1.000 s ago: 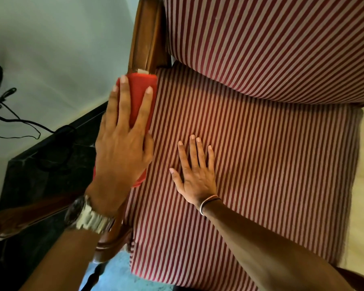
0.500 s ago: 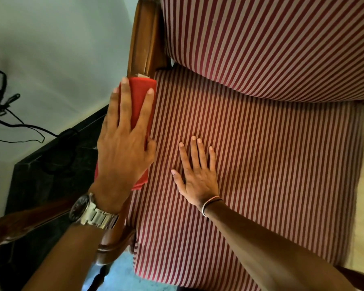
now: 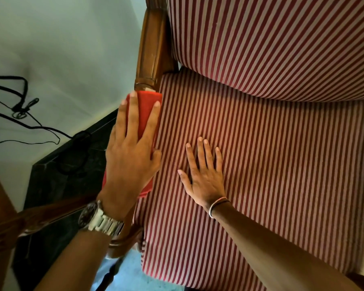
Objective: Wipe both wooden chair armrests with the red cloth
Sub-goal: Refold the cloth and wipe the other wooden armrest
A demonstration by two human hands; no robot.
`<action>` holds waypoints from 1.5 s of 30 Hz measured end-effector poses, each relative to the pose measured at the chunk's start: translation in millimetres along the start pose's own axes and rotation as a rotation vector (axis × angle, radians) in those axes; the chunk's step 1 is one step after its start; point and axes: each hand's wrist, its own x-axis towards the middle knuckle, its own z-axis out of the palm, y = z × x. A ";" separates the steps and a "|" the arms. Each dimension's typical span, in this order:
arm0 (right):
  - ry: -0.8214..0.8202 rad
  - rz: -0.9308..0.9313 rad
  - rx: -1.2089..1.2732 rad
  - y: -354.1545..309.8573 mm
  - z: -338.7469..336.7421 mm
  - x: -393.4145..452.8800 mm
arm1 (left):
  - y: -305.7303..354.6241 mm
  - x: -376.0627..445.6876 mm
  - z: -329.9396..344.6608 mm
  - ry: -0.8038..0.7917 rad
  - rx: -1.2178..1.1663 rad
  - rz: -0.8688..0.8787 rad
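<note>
A red cloth [image 3: 146,110] lies folded over the chair's left wooden armrest [image 3: 153,51]. My left hand [image 3: 130,156], with a metal watch on the wrist, presses flat on the cloth, fingers spread along it. The armrest's far end shows bare beyond the cloth; its near part is hidden under hand and cloth. My right hand [image 3: 204,177] rests flat and empty on the striped seat cushion [image 3: 282,164], fingers apart. The right armrest is out of view.
A red-and-white striped back cushion [image 3: 282,38] rises at the top right. Left of the chair are a pale wall with black cables [image 3: 19,114], a dark stone slab [image 3: 67,175] and a wooden rail [image 3: 29,219] low at the left. Blue floor shows below.
My left hand and the red cloth have slid a little back along the armrest, towards me. The right hand stays flat on the seat.
</note>
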 end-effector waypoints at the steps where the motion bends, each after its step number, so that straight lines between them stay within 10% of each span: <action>1: -0.010 0.002 0.008 -1.3 -2.8 -0.4 | 0.9 3.7 -0.8 0.004 0.005 -0.001; 11: -0.246 0.036 0.182 -11.2 -49.9 5.7 | -6.1 -58.7 5.7 -0.027 -0.035 -0.007; 20: -0.355 0.336 1.525 -70.6 -129.9 34.2 | -24.3 -90.8 -23.5 -0.065 -0.611 -0.526; 32: -0.006 0.334 1.304 -69.6 -138.9 33.7 | 17.2 -105.2 -39.9 0.058 -0.506 -0.660; 45: 0.142 0.410 1.544 151.0 -207.5 -56.3 | 227.6 -97.3 -21.1 -0.089 -0.936 -0.433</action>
